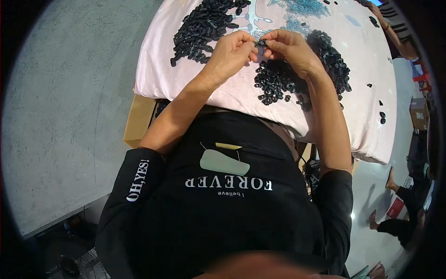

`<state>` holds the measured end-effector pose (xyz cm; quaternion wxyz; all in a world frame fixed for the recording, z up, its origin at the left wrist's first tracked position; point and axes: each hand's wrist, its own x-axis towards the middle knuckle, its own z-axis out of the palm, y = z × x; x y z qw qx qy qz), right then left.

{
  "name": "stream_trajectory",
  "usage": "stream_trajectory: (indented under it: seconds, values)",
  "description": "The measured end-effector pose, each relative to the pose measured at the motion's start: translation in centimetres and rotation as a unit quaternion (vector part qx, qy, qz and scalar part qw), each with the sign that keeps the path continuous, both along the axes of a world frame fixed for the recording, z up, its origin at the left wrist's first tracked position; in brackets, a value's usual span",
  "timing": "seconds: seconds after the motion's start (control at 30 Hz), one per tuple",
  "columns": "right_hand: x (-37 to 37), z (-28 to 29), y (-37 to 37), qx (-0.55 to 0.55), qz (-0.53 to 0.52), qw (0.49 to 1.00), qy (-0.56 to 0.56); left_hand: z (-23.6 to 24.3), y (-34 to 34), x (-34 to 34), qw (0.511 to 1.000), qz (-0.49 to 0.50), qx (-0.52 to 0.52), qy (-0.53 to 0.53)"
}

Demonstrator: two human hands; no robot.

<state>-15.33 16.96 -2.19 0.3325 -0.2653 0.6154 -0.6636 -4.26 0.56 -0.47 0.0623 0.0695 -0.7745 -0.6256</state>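
Note:
My left hand (231, 55) and my right hand (291, 50) meet above a table with a pale pink cloth (179, 83). Fingertips of both pinch a small black plastic part (261, 43), partly covered by the fingers, so its full shape is hidden. Left of my hands lies a big heap of black pieces (200, 30), longer than those in the other heaps. Just below my right hand is a heap of small black parts (272, 83), and a further black heap (332, 63) spreads beyond my right wrist. Small clear bluish pieces (306, 8) are scattered behind my hands.
A few loose black parts (382, 117) lie toward the table's right side. Another person's arm (395, 37) reaches in at the far right corner. Under the table's left edge stands a cardboard box (135, 122). A fan (88, 266) is at the lower left.

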Motion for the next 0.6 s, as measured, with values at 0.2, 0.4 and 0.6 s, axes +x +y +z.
stream_trajectory:
  seconds: [0.2,0.4,0.6]
  values:
    - [0.18,0.05,-0.10,0.002,0.018,1.000,-0.003,0.02,0.00,0.18,1.000,0.003,0.017,-0.015]
    - [0.24,0.10,0.00,0.003,0.025,1.000,0.005,0.13,0.19,0.19,1.000,-0.001,-0.025,-0.010]
    - [0.59,0.18,-0.25,-0.021,0.002,1.000,-0.010,-0.06,-0.13,0.06,1.000,-0.004,0.015,-0.018]
